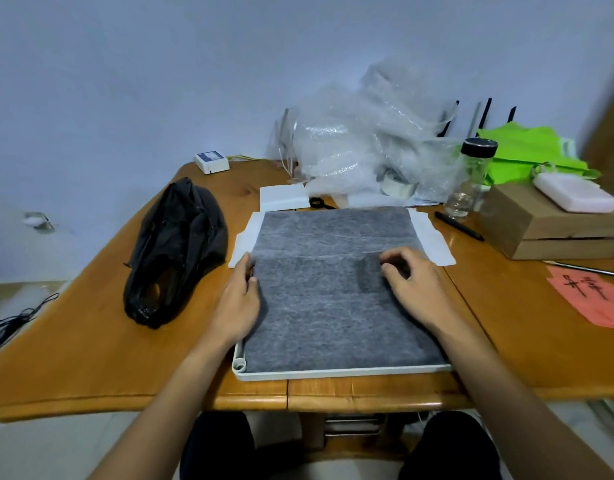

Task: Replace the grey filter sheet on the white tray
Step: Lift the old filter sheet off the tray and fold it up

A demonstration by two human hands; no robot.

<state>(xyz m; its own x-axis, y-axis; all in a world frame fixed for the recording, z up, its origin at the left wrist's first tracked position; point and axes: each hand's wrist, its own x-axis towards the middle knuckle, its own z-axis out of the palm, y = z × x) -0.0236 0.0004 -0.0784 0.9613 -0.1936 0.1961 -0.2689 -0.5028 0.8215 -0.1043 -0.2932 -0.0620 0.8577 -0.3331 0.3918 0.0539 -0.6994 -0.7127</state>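
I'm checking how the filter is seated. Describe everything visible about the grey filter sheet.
The grey filter sheet is a mottled, felt-like rectangle lying flat in the white tray, covering nearly all of it. Faint creases cross its far half. The left hand holds its left edge; the right hand presses on its right side, fingers curled. Its far end overlaps white paper.

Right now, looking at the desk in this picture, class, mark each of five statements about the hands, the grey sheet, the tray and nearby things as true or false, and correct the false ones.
1. The grey sheet lies on the white tray. True.
2. The left hand is at the sheet's left edge. True.
3. The right hand holds the black pen. False: the pen lies on the table, right of the tray, untouched.
4. The black bag sits right of the tray. False: it sits left.
5. The glass jar has a black lid. True.
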